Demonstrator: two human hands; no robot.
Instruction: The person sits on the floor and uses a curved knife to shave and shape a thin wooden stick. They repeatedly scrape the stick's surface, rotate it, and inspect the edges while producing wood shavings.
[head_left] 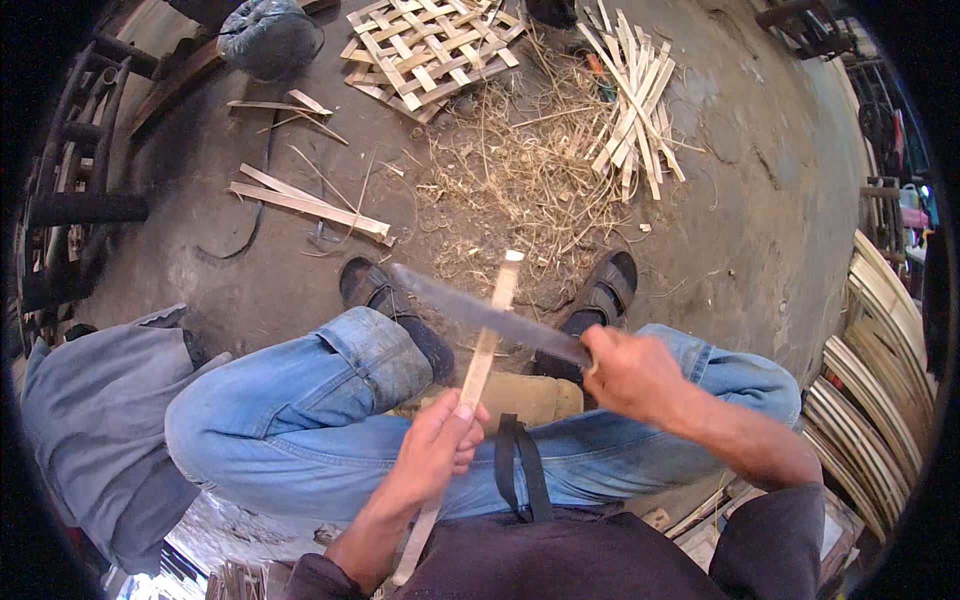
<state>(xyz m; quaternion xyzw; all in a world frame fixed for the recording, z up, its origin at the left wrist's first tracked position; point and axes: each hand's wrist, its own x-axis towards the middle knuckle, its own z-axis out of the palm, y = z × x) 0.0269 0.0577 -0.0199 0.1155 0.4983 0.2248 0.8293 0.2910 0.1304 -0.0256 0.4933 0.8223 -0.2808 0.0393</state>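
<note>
My left hand (443,437) is closed round a pale bamboo strip (483,362). The strip slants up between my knees, its far end above the ground near my feet and its lower end by my left forearm. In my right hand (632,372) is the handle of a long knife (478,310), mostly hidden by the fingers. The blade points left and crosses over the strip, part way along its upper length. Its outline is slightly blurred, and I cannot tell whether it touches the strip. Under my hands lies a yellowish block (535,398) between my legs.
Beyond my feet are a heap of shavings (540,160), a woven bamboo panel (430,50) and a pile of cut strips (635,105). Loose strips (310,210) lie to the left. Bundled bamboo (870,390) stands at right, grey cloth (105,420) at left.
</note>
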